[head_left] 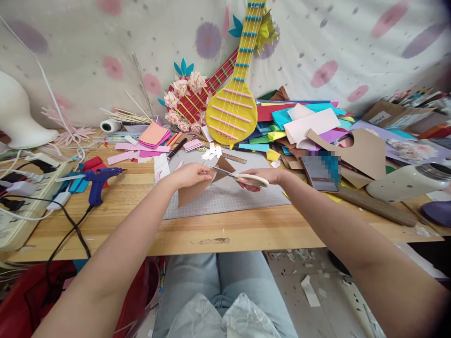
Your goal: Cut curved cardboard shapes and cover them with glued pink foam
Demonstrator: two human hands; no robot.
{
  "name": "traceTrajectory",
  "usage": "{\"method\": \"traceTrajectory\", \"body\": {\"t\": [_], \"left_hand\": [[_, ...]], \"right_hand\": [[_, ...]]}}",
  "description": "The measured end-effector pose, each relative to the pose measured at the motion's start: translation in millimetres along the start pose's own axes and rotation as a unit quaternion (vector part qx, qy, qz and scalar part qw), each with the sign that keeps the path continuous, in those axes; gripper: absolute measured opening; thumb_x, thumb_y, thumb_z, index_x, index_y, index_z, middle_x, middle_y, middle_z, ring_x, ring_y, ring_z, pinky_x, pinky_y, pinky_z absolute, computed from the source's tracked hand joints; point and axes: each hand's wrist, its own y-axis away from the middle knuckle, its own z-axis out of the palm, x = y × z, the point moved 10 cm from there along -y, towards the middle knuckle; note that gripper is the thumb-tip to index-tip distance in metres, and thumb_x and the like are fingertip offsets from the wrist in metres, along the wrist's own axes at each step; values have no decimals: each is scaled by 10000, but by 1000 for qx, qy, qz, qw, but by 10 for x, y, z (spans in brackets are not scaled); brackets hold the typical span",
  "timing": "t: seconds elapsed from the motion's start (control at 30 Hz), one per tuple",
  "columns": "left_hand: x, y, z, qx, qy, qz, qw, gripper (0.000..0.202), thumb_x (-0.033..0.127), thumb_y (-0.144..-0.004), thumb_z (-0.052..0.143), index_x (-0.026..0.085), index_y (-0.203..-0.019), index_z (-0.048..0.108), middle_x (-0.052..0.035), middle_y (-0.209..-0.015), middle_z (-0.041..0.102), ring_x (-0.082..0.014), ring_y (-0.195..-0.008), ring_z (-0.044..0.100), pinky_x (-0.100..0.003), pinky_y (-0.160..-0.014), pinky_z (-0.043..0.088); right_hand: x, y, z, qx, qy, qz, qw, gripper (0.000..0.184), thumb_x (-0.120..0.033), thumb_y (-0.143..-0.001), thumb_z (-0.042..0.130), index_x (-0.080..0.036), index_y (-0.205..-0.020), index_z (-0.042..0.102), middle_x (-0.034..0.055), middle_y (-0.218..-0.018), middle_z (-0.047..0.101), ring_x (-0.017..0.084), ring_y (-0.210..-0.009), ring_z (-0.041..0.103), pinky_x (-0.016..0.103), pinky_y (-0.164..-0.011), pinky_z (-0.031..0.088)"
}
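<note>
Pinched in my left hand [192, 175] is a piece of brown cardboard [193, 193], held up over the grey cutting mat [232, 202]. My right hand [259, 178] grips white-handled scissors [252, 179], whose blades point left and meet the cardboard close to my left fingertips. Part of the brown sheet rises behind the blades. How far the blades are apart is too small to tell. White paper scraps [212, 152] and a ruler [234, 158] lie on the mat just beyond my hands.
A blue glue gun [97, 180] and a power strip [28, 206] with cables are at left. Behind stand a yellow lute-shaped craft [232, 112] and a red one [183, 105]. At right are coloured sheets [313, 124], a phone [320, 171] and a white bottle [401, 182].
</note>
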Motion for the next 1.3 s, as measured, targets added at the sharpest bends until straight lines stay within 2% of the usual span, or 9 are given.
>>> {"method": "traceTrajectory", "body": {"t": [0.07,0.17,0.27,0.33,0.43,0.6,0.77,0.9,1.3], "left_hand": [[12,7,-147,68,-61,-10,996,201,384,-766,555,215,-830,644,-3,-643,584,-174,-623,528,-284,-603,375],[120,188,-420,279,-72,20,957,367,295,-754,588,208,-1110,567,-78,-973,628,-225,-916,560,-334,-797,406],[95,456,-340,433,16,31,901,271,275,-819,504,189,-1068,569,-96,-1028,603,-197,-937,557,-338,-846,413],[-58,384,-9,393,130,-8,910,208,325,-838,477,185,-923,605,-69,-864,618,-165,-751,577,-309,-717,450],[-266,93,601,227,360,-89,900,264,412,-797,535,157,-815,604,-46,-700,609,-134,-526,544,-293,-552,446],[-490,12,364,360,581,-72,727,163,297,-777,595,146,-838,593,-64,-869,652,-133,-761,628,-277,-719,495],[-606,20,313,386,658,-55,645,92,148,-798,524,121,-778,609,-60,-796,677,-122,-767,644,-295,-811,495],[-631,40,325,376,675,-38,634,167,137,-801,484,107,-704,616,-76,-724,682,-141,-761,656,-350,-883,478],[-485,43,389,317,636,-13,703,127,232,-757,589,127,-799,646,-79,-826,704,-186,-861,656,-415,-931,465]], "right_hand": [[-29,-10,-54,37,-27,-28,999,413,-565,-820,487,-160,-754,449,-53,-537,390,52,-442,349,198,-421,287],[-60,-15,-147,105,-60,-64,991,416,-573,-817,485,-166,-738,443,-65,-498,351,55,-428,330,199,-412,265],[-55,-55,-204,163,-104,-85,977,433,-597,-804,484,-171,-734,436,-67,-483,337,61,-420,330,206,-405,253],[-56,-99,-223,197,-138,-103,965,437,-609,-811,455,-178,-745,429,-59,-496,366,63,-416,340,211,-400,250],[-74,-171,-208,223,-186,-133,948,432,-614,-824,422,-187,-761,414,-57,-509,388,64,-404,346,214,-397,257],[-5,-312,3,148,-171,-104,969,420,-588,-839,425,-173,-779,442,-54,-494,404,63,-401,347,202,-387,265],[90,-327,75,95,-132,-81,983,411,-559,-872,384,-162,-797,462,-51,-488,402,61,-406,353,190,-385,257],[60,-296,127,55,-108,-63,991,440,-588,-850,404,-157,-787,460,-55,-496,390,54,-410,333,191,-392,253],[-7,-268,106,28,-63,-18,997,412,-581,-843,419,-175,-775,410,-56,-548,363,62,-463,329,193,-417,270]]}}
